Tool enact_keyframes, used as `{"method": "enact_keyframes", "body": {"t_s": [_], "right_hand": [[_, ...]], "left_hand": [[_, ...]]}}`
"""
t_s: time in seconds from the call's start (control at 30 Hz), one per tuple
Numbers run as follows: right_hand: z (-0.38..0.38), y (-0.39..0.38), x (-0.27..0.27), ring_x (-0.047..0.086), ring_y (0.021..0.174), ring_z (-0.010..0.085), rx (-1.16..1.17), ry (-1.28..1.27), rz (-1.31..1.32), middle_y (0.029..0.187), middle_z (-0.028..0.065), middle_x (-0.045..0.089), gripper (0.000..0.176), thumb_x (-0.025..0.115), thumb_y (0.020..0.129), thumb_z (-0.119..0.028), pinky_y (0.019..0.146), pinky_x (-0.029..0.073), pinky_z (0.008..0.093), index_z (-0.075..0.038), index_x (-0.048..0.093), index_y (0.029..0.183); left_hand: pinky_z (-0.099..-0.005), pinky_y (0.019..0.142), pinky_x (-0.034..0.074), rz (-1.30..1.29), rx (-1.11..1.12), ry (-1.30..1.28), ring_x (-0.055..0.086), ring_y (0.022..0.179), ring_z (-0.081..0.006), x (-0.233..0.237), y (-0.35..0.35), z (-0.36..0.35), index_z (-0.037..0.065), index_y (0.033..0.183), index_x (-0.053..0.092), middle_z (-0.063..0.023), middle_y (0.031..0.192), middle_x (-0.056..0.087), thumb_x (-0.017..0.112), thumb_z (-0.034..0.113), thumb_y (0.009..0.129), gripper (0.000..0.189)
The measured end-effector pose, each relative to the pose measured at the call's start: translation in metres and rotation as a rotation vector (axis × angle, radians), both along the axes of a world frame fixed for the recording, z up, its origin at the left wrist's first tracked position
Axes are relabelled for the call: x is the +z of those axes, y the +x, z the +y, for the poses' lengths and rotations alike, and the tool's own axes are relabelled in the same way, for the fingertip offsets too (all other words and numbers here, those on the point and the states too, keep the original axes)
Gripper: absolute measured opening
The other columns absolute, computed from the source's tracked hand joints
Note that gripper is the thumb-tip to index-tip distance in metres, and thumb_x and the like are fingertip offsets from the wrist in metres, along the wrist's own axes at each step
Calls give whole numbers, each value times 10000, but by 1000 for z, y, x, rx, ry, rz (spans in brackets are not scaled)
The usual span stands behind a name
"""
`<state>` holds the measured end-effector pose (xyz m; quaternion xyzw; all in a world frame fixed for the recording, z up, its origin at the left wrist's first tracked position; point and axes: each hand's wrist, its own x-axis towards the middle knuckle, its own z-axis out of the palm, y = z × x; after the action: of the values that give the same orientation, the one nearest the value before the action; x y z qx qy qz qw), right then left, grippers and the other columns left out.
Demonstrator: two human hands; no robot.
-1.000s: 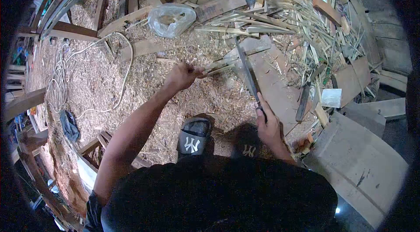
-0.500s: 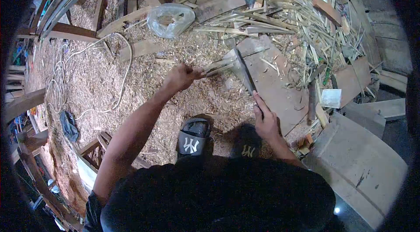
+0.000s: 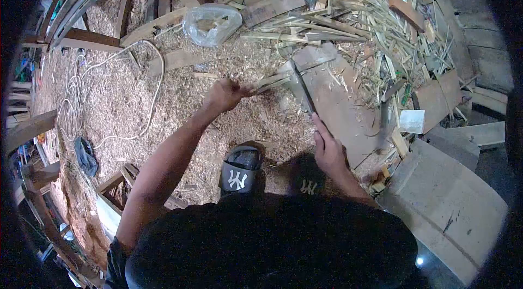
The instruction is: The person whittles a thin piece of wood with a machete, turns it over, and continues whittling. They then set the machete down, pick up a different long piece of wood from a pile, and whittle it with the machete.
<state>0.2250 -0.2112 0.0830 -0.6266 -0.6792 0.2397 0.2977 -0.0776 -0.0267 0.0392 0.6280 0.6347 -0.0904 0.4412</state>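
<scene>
My left hand (image 3: 224, 94) is closed around the near end of a thin wooden strip (image 3: 272, 79), which points up and right over a flat board (image 3: 343, 109) on the ground. My right hand (image 3: 329, 150) grips the handle of a long dark blade (image 3: 303, 87). Its far end lies across the strip near the board's upper left part; whether it touches the strip I cannot tell. Below my hands are my feet in dark slippers (image 3: 238, 175).
Sawdust (image 3: 120, 93) covers the ground. A pale cable (image 3: 160, 79) curls at the left, near wooden frames (image 3: 125, 14). A clear plastic roll (image 3: 212, 25) lies ahead. Offcuts (image 3: 327, 27) pile up at the upper right. A large grey panel (image 3: 447, 202) is at the lower right.
My right hand and the blade have shifted slightly left and down. My left hand keeps its hold on the strip almost in place.
</scene>
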Motion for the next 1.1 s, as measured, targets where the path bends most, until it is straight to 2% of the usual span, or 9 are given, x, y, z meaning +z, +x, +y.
{"method": "enact_keyframes", "body": {"t_s": [0.1, 0.2, 0.3, 0.5, 0.6, 0.77, 0.83, 0.97, 1.1], "right_hand": [[7, -13, 7, 568, 602, 114, -8, -81, 0, 900, 130, 649, 449, 399, 1019, -168, 533, 479, 258, -220, 423, 1465], [33, -13, 76, 400, 450, 62, -331, -838, 667, 587, -37, 402, 447, 348, 1054, -235, 413, 352, 212, -222, 352, 1501], [36, -12, 94, 382, 461, 55, -234, -490, 495, 599, -42, 402, 467, 356, 1058, -286, 413, 336, 206, -188, 321, 1513], [-3, 1, 18, 510, 555, 132, -69, 0, 562, 763, 77, 576, 483, 349, 1045, -299, 536, 448, 301, -111, 353, 1489], [4, -5, 11, 605, 1108, 423, -69, -494, 50, 1195, 264, 611, 446, 437, 1003, -183, 908, 494, 457, -177, 418, 1449], [32, -17, 57, 562, 1216, 331, -131, -357, 286, 1310, 225, 574, 423, 419, 1022, -187, 1013, 432, 389, -161, 436, 1444], [54, -8, 106, 648, 1036, 262, -420, -1103, 487, 1241, 185, 620, 427, 404, 1029, -194, 907, 491, 332, -110, 426, 1448], [42, -8, 108, 393, 449, 67, -155, -264, 402, 604, -29, 432, 479, 350, 1057, -307, 425, 338, 206, -137, 336, 1504], [-5, 8, 25, 570, 619, 144, -34, -43, 601, 737, 90, 582, 493, 326, 1049, -295, 550, 461, 290, -50, 363, 1475]], "left_hand": [[-484, 775, 527, -9, -11, 114, 685, 848, -391, 0, -3, -5, 46, 863, 729, -233, 838, 690, 582, 614, 860, 587], [-483, 797, 526, 14, -15, 54, 683, 885, -395, 14, 1, -3, 41, 888, 732, -254, 859, 684, 584, 609, 862, 588], [-480, 811, 524, 70, -9, 110, 682, 892, -397, -8, -2, -1, 24, 902, 729, -263, 861, 682, 588, 603, 863, 597], [-482, 833, 517, 5, -6, 41, 681, 906, -397, 13, 2, -1, -12, 906, 721, -269, 877, 684, 583, 597, 869, 625], [-489, 829, 520, -27, -13, 79, 682, 920, -391, 7, 0, -1, -11, 921, 722, -272, 888, 683, 570, 612, 869, 643], [-488, 816, 530, 45, -68, 144, 679, 898, -408, 11, 0, 5, 9, 885, 732, -283, 850, 676, 542, 634, 871, 654], [-482, 795, 538, 39, -83, 141, 681, 849, -419, 11, -1, 3, 22, 863, 736, -276, 816, 673, 541, 639, 870, 647], [-487, 786, 537, 16, -74, 171, 682, 825, -420, 18, 3, 1, 32, 865, 738, -262, 809, 676, 543, 639, 870, 638], [-494, 792, 530, 29, -55, 126, 681, 845, -414, 14, 2, -2, 28, 890, 736, -256, 821, 681, 552, 629, 871, 630]]}}
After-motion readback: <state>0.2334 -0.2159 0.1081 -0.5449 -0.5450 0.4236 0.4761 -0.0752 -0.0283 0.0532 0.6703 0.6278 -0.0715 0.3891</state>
